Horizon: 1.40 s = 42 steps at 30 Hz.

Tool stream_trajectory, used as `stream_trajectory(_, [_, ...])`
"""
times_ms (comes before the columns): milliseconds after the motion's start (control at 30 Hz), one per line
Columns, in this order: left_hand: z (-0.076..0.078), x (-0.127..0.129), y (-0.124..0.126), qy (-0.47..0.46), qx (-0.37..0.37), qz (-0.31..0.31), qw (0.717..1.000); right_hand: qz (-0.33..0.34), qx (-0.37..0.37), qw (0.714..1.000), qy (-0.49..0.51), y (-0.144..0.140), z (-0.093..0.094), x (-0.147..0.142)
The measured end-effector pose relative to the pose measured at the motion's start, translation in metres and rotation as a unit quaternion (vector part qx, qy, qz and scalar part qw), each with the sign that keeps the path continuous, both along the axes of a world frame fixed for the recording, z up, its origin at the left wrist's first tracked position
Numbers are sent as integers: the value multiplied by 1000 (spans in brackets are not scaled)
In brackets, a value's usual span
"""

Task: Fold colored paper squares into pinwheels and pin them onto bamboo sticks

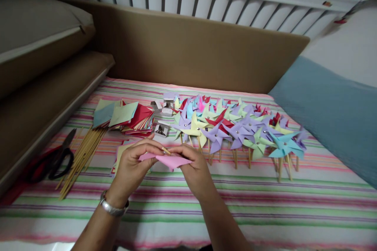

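Note:
Between my hands is a pink paper pinwheel (172, 161), held up over the striped cloth. A short piece of wooden stick (166, 150) shows at its upper side, pinched among the fingertips. My left hand (134, 161) is closed on the pinwheel's left part, and my right hand (193, 166) grips the right side from behind. How the stick joins the paper is hidden by my fingers. Just beyond them stands a small open box (161, 129) with tiny metal pins inside. A pale yellow paper sheet (120, 155) lies partly behind my left hand.
Many finished pinwheels (240, 129) on sticks lie in rows at the right. Stacked paper squares (141, 119), a bundle of wooden sticks (84, 157) and black-handled scissors (62, 157) are at the left. Brown cushions (44, 59) and an upright brown panel (191, 51) border the striped cloth (235, 213).

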<state>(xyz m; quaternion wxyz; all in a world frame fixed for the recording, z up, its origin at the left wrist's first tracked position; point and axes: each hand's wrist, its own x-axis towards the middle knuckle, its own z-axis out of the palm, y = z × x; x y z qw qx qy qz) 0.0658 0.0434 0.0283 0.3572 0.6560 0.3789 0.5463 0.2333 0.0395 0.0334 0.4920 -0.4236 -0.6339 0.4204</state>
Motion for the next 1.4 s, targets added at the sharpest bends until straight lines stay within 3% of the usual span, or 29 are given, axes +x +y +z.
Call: stream_trajectory(1400, [1, 1, 0, 1, -30, -4, 1000, -14, 40, 999, -26, 0, -1, -1])
